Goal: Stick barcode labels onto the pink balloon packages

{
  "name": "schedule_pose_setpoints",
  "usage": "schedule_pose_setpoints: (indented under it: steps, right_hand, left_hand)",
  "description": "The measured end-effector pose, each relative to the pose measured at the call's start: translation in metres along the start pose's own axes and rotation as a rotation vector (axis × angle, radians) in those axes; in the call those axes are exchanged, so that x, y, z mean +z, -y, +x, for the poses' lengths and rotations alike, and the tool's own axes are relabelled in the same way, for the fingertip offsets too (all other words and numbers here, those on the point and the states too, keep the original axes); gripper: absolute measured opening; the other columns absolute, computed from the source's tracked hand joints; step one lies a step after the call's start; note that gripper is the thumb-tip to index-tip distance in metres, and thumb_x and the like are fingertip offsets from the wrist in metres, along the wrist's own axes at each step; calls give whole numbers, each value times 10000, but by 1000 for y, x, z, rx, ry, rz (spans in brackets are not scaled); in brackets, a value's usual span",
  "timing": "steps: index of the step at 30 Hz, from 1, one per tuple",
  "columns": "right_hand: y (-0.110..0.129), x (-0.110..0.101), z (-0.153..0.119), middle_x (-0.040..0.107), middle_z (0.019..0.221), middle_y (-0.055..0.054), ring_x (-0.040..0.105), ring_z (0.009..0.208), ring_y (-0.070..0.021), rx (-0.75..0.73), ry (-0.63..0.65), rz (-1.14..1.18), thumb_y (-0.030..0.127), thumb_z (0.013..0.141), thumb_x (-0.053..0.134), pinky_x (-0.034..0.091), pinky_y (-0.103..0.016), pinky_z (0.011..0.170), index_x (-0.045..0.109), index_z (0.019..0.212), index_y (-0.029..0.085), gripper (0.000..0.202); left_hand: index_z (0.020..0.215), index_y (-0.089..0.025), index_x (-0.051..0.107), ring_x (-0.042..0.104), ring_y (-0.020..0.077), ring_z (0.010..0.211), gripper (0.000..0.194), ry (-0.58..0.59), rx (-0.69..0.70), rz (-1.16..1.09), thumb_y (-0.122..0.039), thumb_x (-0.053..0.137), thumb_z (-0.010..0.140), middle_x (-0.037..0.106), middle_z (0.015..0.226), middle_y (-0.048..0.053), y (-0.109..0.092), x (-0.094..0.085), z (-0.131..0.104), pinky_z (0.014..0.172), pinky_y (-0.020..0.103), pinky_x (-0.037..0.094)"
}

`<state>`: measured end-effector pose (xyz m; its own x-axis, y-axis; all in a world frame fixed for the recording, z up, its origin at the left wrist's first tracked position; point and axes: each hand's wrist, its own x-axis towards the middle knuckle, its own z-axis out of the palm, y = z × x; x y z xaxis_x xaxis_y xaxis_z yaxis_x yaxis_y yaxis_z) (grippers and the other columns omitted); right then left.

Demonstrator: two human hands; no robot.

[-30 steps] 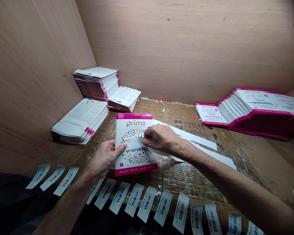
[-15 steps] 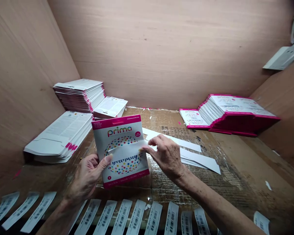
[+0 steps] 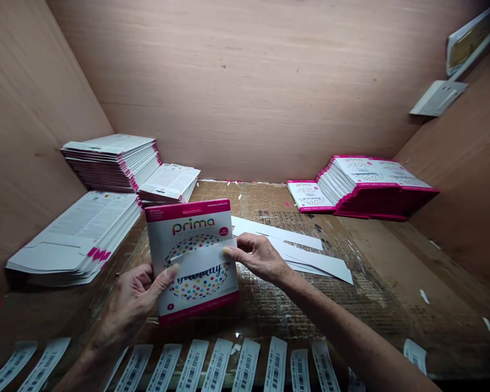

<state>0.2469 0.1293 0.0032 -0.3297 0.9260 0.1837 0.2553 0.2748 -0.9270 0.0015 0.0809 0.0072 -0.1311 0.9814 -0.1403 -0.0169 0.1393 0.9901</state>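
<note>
A flat balloon packet [image 3: 198, 284], white with magenta bands, the word "prima" and a ring of coloured dots, stands tilted in front of me. My left hand [image 3: 135, 294] grips its left edge, thumb on the front and fingers behind. A blank white strip [image 3: 202, 256] lies across the middle of the packet's face and covers part of the printed lettering. At the strip's right end, my right hand [image 3: 261, 257] is closed, its thumb pressing the strip near the packet's right edge. Fingers behind the packet are hidden.
White paper strips [image 3: 316, 260] lie on the cardboard surface [image 3: 375, 272] behind my right hand. Stacked packets [image 3: 110, 163] stand at left, more packets [image 3: 386, 193] at right. Barcode labels [image 3: 220, 365] line the front edge. Wooden panels [image 3: 245, 92] enclose the back and sides.
The view has shifted, so the surroundings sit further left. Both hands and the packet stay together; my right thumb and fingers now lie flatter against the strip's right end.
</note>
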Motion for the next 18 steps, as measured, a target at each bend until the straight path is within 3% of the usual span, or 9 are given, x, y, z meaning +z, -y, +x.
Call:
schedule_pose_setpoints:
  steps: [3, 7, 13, 18]
  right_hand:
    - [4, 2, -1, 697, 823, -64, 610, 751, -164, 68, 103, 199, 575, 807, 636, 475, -293, 702, 729, 858, 117, 470]
    - [7, 4, -2, 715, 805, -48, 634, 727, -160, 159, 155, 407, 546, 698, 753, 492, -320, 754, 748, 862, 128, 449]
    - [9, 0, -3, 736, 795, -44, 653, 702, -157, 225, 183, 480, 475, 648, 812, 516, -326, 752, 767, 818, 145, 374]
    - [13, 7, -5, 745, 834, -40, 669, 739, -173, 255, 192, 499, 454, 609, 834, 548, -349, 762, 764, 817, 169, 360]
  left_hand:
    - [830, -180, 701, 691, 213, 618, 390, 20, -8, -43, -458, 848, 599, 742, 691, 23, -6, 4, -3, 570, 267, 590]
    - [954, -198, 695, 714, 240, 749, 433, 12, 11, -64, -439, 839, 624, 769, 823, 34, -7, 6, -6, 655, 268, 598]
    - [958, -201, 701, 715, 268, 801, 437, 35, 39, 5, -457, 830, 628, 775, 851, 47, -4, 3, -5, 672, 270, 584]
    - [939, -185, 713, 717, 287, 781, 430, 64, 11, 71, -441, 836, 617, 772, 853, 59, -5, 14, -8, 657, 298, 593]
